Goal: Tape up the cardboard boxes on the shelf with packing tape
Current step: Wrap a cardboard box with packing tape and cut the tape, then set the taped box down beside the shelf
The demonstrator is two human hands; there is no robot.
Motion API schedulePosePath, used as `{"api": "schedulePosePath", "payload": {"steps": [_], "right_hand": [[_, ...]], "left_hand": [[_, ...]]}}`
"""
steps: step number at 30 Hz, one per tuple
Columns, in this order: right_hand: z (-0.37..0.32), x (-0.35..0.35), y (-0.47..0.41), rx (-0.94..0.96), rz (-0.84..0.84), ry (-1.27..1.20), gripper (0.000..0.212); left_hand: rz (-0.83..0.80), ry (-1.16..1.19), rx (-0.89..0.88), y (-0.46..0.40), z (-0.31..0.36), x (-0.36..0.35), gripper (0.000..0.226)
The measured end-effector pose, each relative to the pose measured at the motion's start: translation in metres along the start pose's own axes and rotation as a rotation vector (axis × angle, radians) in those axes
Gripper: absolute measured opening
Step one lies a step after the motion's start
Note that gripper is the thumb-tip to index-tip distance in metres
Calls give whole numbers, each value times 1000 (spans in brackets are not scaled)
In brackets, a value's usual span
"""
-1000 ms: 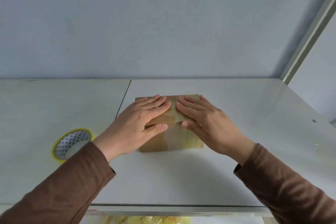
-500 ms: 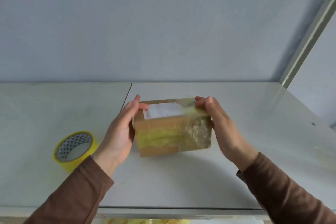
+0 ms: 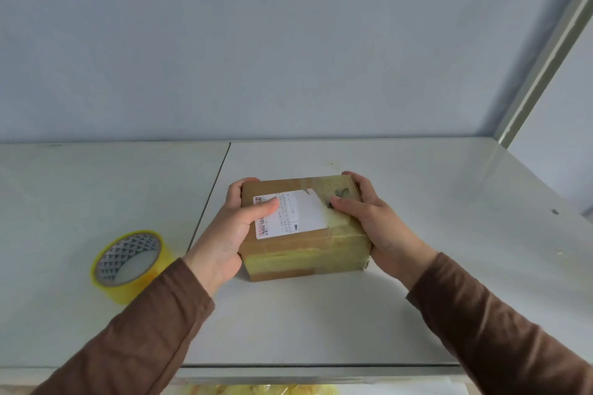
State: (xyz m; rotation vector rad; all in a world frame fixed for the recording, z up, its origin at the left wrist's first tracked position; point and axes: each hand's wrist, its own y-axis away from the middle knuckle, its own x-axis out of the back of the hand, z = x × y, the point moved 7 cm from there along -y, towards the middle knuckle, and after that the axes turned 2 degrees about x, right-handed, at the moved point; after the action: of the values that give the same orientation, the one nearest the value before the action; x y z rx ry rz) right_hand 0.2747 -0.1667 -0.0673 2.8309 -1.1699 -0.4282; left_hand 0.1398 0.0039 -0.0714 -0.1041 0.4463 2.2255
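Got the box [image 3: 305,231] gripped at both ends, left hand [image 3: 231,234] and right hand [image 3: 378,224]. It could slip mid-turn, or the loose tape by my right thumb could wrinkle.

Box [image 3: 305,231] on shelf [image 3: 321,324], center. Left hand [image 3: 234,231] at box's 9 o'clock side, right hand [image 3: 375,221] at 3 o'clock side. Label [image 3: 298,213] on box top. Tape roll [image 3: 130,263] on shelf, 8 o'clock of box, apart.

Soft, even daylight; faint shadows, sharp focus, wide-angle edge bending.
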Motion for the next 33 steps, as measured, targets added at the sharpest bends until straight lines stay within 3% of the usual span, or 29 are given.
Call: {"api": "schedulePosePath", "payload": {"steps": [5,8,12,14,17,21,25,29,31,33], "right_hand": [[4,4,-5,-5,19,-25,52],[-3,4,-7,13,83,-56,52],[-11,18,-8,104,394,17,57],[-8,25,-4,116,535,-13,57],[0,25,10,129,590,-39,47],[18,16,27,120,530,13,42],[23,9,34,125,501,19,40],[24,1,39,122,444,-1,58],[25,-7,44,108,422,-5,66],[25,-17,46,107,396,-10,61]], "left_hand": [[-21,12,-11,-6,2,1,61],[143,59,-126,-12,13,11,51],[318,98,-235,-11,23,23,47],[296,48,-226,-5,16,15,45],[176,-6,-151,8,-2,-7,41],[-39,-3,-81,19,-14,-37,45],[-47,12,-85,16,-11,-34,62],[-70,-26,-53,21,-14,-30,77],[-142,-51,-35,24,-15,-34,60],[-232,-77,-36,28,-15,-40,35]]}}
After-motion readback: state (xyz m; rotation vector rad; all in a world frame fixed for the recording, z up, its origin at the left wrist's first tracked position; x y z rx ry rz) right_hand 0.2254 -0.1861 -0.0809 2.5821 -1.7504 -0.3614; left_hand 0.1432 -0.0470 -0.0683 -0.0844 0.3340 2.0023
